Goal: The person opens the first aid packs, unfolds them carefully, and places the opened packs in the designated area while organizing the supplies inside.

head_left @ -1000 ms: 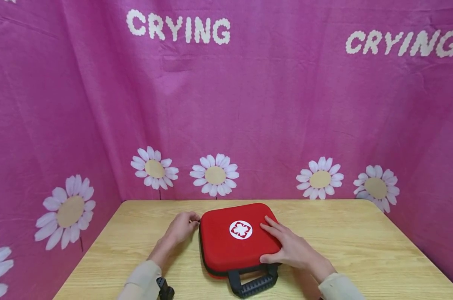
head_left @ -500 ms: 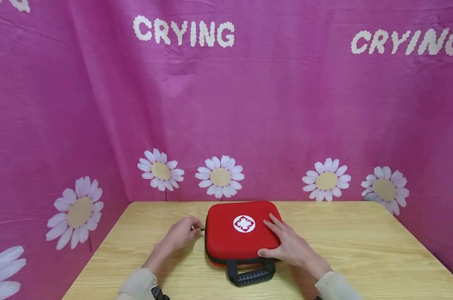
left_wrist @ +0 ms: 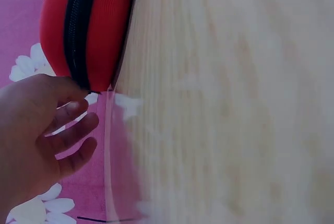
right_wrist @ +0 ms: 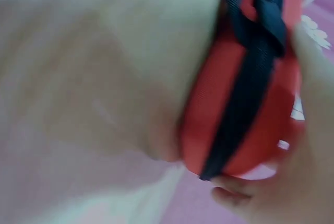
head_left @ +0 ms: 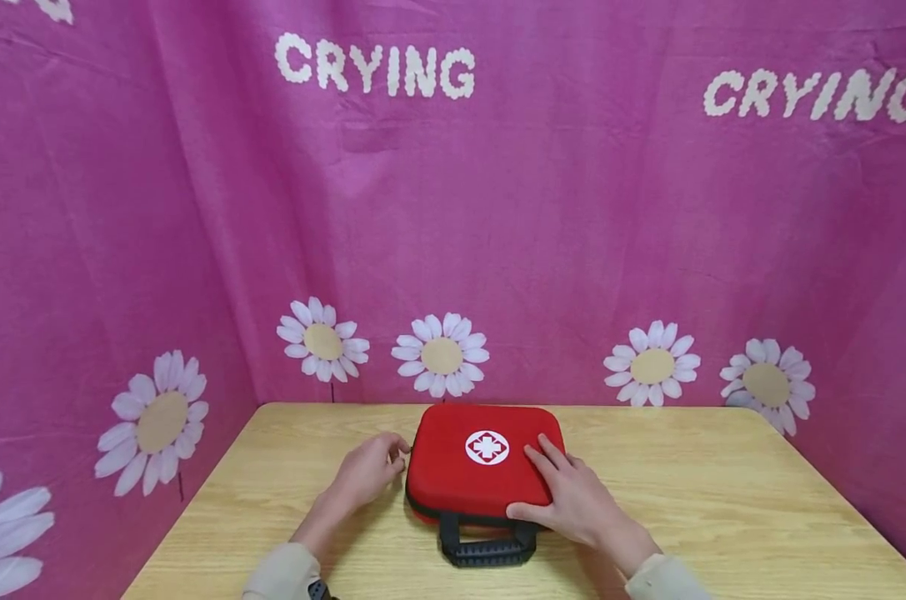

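A red first-aid case (head_left: 453, 475) with a white cross emblem lies on the wooden table, its lid down and its black handle (head_left: 488, 550) facing me. At the case's left side, my left hand (head_left: 366, 471) pinches the zipper pull (left_wrist: 94, 93); its other fingers are loosely bent, as the left wrist view shows. The black zipper (left_wrist: 78, 31) runs along the side. My right hand (head_left: 580, 500) rests over the right edge of the lid with spread fingers, the thumb near the front edge. In the right wrist view, fingertips (right_wrist: 227, 195) touch the case's side.
The wooden table (head_left: 723, 500) extends to both sides of the case. A pink curtain (head_left: 528, 208) printed with daisies and white lettering hangs right behind the table's far edge and along both sides.
The case has turned slightly clockwise, so its handle now lies nearly level. My left hand stays at its left side and my right hand on the lid. The head view has shifted slightly.
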Demonstrator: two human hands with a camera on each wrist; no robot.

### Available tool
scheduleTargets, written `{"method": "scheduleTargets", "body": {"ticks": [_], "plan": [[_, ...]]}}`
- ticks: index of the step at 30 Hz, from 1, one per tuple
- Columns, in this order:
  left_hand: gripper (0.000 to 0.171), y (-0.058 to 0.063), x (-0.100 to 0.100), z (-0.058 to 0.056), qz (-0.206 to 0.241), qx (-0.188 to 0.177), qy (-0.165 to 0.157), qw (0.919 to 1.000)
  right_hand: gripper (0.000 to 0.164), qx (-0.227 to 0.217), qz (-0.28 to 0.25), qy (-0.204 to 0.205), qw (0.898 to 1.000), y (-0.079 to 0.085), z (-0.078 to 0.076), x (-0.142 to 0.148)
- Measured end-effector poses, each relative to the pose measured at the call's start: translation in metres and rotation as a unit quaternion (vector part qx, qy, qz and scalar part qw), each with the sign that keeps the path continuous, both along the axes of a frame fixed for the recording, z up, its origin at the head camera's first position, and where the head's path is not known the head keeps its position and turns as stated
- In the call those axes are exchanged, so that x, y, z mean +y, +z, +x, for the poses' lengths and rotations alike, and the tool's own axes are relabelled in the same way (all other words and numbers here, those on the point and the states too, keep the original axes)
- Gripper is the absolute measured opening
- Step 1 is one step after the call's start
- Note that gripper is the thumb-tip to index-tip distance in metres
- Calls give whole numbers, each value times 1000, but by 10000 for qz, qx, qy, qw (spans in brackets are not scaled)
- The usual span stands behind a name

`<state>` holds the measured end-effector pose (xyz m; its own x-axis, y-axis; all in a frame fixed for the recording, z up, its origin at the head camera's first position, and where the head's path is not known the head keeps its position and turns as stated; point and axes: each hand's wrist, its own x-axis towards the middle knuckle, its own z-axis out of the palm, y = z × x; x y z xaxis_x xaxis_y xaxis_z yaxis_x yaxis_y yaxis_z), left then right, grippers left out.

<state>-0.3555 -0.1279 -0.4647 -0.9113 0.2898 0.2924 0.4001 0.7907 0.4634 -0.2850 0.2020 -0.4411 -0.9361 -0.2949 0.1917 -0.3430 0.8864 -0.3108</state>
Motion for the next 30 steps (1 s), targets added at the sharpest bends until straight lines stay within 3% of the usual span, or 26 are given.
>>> {"method": "scheduleTargets", "body": {"ticks": [2,6,9,12,19,23,26,30], "plan": [[21,-1,0,-1,54,-111,-2,9999,98,-30,182,130,9997,6,0,2],[35,-2,-1,-5,-47,-195,-319,9993,93,303,444,667,9963,12,-4,10],[37,-2,-3,-7,-69,-213,-452,9987,96,295,246,1148,9926,8,-8,15],[32,-3,-4,-11,283,-265,-405,9984,98,-89,-224,1389,9900,1,-11,19],[20,-12,-2,-18,1230,-296,-350,9913,97,-185,-448,1456,9882,-7,-17,20],[20,-12,1,-18,1262,-281,-153,9915,95,-230,-505,1423,9883,-7,-18,20],[22,-11,6,-20,1145,-266,-152,9930,94,-251,-578,1322,9892,-9,-18,22],[21,-9,11,-25,1318,-391,-223,9903,94,-107,-629,1211,9906,-12,-18,26]]}}
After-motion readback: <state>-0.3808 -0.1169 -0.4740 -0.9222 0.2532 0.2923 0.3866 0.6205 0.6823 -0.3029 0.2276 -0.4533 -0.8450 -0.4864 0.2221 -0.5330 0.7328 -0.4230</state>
